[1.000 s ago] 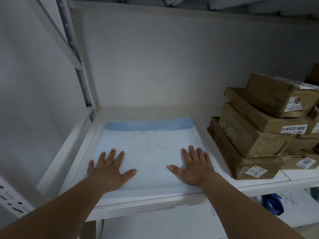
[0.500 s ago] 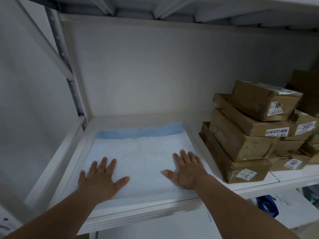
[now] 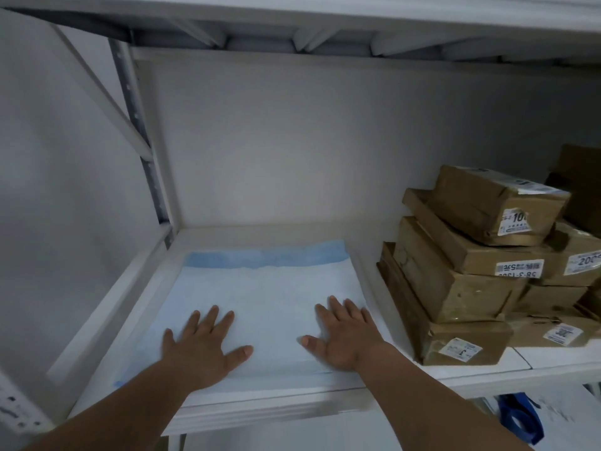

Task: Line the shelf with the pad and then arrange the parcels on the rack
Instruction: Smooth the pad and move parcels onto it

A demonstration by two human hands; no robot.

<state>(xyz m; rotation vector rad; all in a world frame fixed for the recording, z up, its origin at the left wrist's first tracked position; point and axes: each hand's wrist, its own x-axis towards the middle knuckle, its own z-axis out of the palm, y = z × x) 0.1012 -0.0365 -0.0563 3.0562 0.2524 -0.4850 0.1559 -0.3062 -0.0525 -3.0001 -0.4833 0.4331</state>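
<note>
1. Shelf [image 3: 364, 242]: white board in a white metal rack, back wall plain white, side wall at left. The perforated grey upright [image 3: 143, 148] and a diagonal brace sit at the far-left corner.
2. Upper shelf [image 3: 325, 14] overhead, with its ribbed underside visible.
3. Pad [image 3: 270, 297]: pale blue-white sheet lying flat on the left half of the shelf, with a darker blue band along its far edge. The near edge runs close to the shelf lip. A small blue corner shows at near left.
4. Left hand [image 3: 203, 349]: palm down on the near-left part of the pad, fingers straight and spread, thumb out to the right. Grip wide, holding nothing.
5. Right hand [image 3: 341, 336]: palm down on the near-right part of the pad, fingers straight, thumb out to the left. Grip wide, holding nothing. Fingertips lie close to the pad's right edge.
6. Parcels [image 3: 471, 271]: brown taped boxes with white labels, stacked several high on the right half of the shelf, off the pad. A bare strip of shelf lies between the pad and the stack. The stack runs out of frame at right.
7. Below the shelf at near right: a blue object [image 3: 520, 421], blurred, cannot identify.
</note>
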